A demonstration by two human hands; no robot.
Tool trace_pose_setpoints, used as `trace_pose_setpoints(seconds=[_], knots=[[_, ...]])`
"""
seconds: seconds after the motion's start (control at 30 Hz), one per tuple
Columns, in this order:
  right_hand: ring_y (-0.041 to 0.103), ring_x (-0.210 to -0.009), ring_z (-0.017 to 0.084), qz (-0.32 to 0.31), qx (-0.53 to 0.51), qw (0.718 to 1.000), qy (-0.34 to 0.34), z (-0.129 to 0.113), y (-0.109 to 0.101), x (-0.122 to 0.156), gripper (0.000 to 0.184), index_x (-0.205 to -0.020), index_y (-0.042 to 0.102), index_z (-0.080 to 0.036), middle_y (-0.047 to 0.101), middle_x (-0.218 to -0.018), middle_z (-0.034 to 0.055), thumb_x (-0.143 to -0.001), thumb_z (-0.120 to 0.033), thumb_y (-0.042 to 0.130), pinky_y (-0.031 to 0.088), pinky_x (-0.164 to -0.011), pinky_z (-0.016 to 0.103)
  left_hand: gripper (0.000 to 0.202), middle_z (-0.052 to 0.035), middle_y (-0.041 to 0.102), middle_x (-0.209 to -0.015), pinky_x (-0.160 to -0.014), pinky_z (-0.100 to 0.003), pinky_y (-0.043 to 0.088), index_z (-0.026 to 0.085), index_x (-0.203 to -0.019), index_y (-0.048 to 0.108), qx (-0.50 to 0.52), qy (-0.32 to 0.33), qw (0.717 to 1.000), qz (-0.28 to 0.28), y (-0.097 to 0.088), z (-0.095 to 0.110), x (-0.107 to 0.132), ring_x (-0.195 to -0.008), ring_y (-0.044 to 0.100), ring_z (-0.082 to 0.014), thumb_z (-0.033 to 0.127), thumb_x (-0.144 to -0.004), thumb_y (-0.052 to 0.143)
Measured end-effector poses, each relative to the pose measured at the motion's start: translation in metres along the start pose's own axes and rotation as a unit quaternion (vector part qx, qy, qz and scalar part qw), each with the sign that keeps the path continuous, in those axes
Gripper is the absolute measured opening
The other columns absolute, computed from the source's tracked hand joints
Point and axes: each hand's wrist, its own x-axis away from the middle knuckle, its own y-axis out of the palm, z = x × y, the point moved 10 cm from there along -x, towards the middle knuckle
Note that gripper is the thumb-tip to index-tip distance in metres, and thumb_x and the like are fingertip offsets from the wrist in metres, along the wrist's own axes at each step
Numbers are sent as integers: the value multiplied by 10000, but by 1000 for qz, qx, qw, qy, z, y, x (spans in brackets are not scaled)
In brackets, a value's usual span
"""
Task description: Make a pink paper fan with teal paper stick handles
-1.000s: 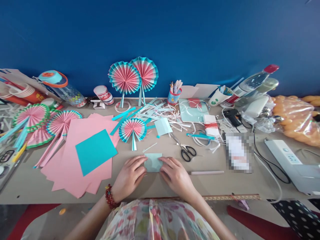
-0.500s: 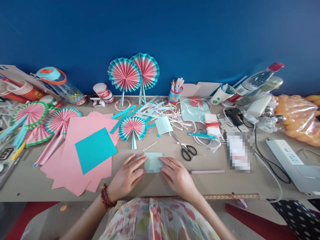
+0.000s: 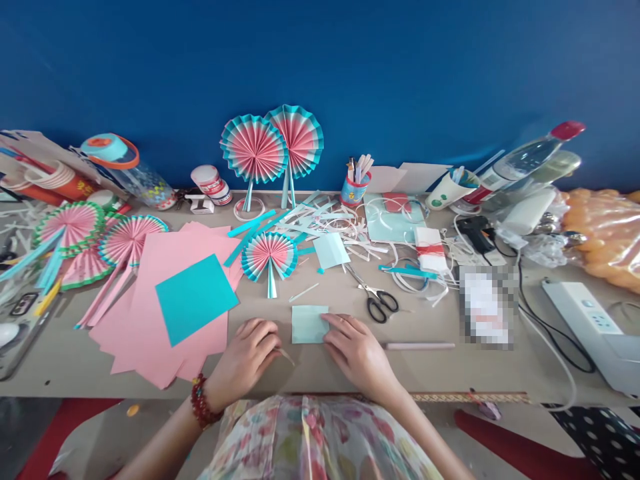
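A small pale blue folded paper (image 3: 309, 325) lies flat on the table (image 3: 435, 370) in front of me. My right hand (image 3: 356, 351) rests on the table, its fingers lying flat on the paper's right edge. My left hand (image 3: 246, 359) sits just left of the paper without touching it. Its fingers are curled in a pinch on a thin pale sliver (image 3: 287, 356) that pokes out toward the paper. A red bead bracelet (image 3: 200, 408) is on my left wrist.
Pink sheets (image 3: 150, 333) with a teal square (image 3: 196, 298) on top lie to the left. Black-handled scissors (image 3: 377, 303) and a pink stick (image 3: 417, 346) lie to the right. Paper fans (image 3: 270, 255), paper strips, a pen cup (image 3: 355, 188), a glue gun (image 3: 475, 232) and a power strip (image 3: 585, 320) crowd the back.
My left hand has come off the blue paper, drawn back to the left and curled into a pinch on a thin sliver. My right hand stays on the paper's right edge.
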Motion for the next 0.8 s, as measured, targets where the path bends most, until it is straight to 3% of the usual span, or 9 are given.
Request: trace_pose_setpoints(seconds=[0.23,0.4,0.63,0.73,0.8], knots=[[579,-1131,269,3,4,1000,1,0,-1,1,102,-886,613,-209,626,-1312,69,-928,-137,554,501,-938,448,236,-65,595,-991,-826,-376,438,174,-987,591,5,26,1000,-18,6,9,-4,-916,530,-214,65,-966,383],[583,-1118,267,7,4,1000,4,0,-1,-1,111,-870,623,-210,635,-1291,76,-924,-137,558,502,-941,450,166,-74,588,-1063,-881,-406,424,177,-1043,588,-37,63,997,-33,7,16,-5,-971,521,-230,144,-990,434],[585,-1109,268,-2,14,1000,6,-2,-3,-2,111,-876,634,-213,635,-1283,86,-924,-146,560,506,-923,449,139,-50,577,-898,-807,-393,440,175,-852,555,-113,93,985,-88,12,30,-13,-874,534,-227,131,-957,476],[588,-1104,266,-2,17,1000,10,-2,-3,-2,100,-879,634,-213,638,-1279,82,-922,-151,569,509,-908,440,122,-31,586,-870,-818,-366,456,184,-856,545,-94,125,986,-61,-7,39,-19,-843,555,-206,105,-928,488],[586,-1105,267,-2,13,1000,13,-1,-3,-2,89,-887,633,-214,639,-1277,78,-913,-147,581,508,-911,438,141,-19,602,-856,-806,-341,470,198,-860,544,-73,127,989,-11,-35,36,-28,-829,575,-193,135,-952,458]])
